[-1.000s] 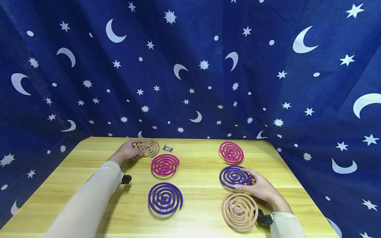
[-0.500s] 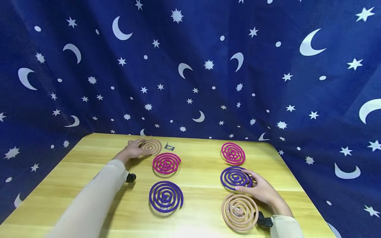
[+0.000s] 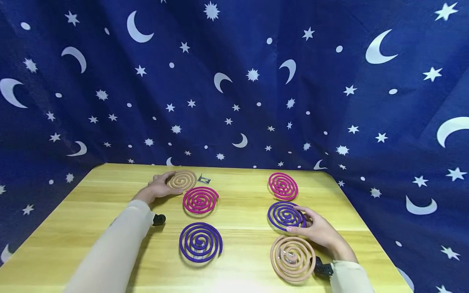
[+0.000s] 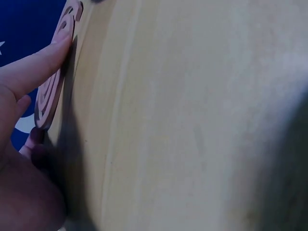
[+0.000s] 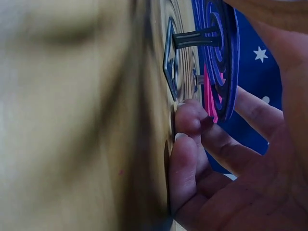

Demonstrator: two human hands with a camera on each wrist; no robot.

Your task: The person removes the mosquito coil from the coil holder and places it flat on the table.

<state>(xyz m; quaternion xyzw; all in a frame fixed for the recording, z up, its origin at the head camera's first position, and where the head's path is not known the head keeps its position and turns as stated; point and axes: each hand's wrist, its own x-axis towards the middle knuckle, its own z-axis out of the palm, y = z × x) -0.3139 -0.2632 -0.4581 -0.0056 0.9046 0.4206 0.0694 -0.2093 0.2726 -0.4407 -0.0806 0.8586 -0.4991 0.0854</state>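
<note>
At the back left of the table, my left hand [image 3: 158, 187] holds a tan mosquito coil [image 3: 182, 180] by its left side. Its thumb [image 4: 45, 62] lies along the coil's near edge in the left wrist view, the coil low over the wood. On the right, my right hand [image 3: 318, 231] grips a purple mosquito coil [image 3: 286, 216], thumb at the near rim and index finger at the far rim. A metal stand [image 5: 197, 38] shows under that coil in the right wrist view; the other fingers curl low beside the table surface.
An uncovered metal stand [image 3: 204, 179] sits right of the left tan coil. Pink [image 3: 200, 200] and purple [image 3: 200, 242] coils form the left column. A pink coil [image 3: 283, 186] stands behind the right purple one, another tan coil [image 3: 292, 258] in front. A starry blue curtain [image 3: 234, 81] backs the table.
My left thumb has come into sight along the near edge of the tan coil, which now looks flatter. My right hand keeps its place on the purple coil. The head view shifts slightly.
</note>
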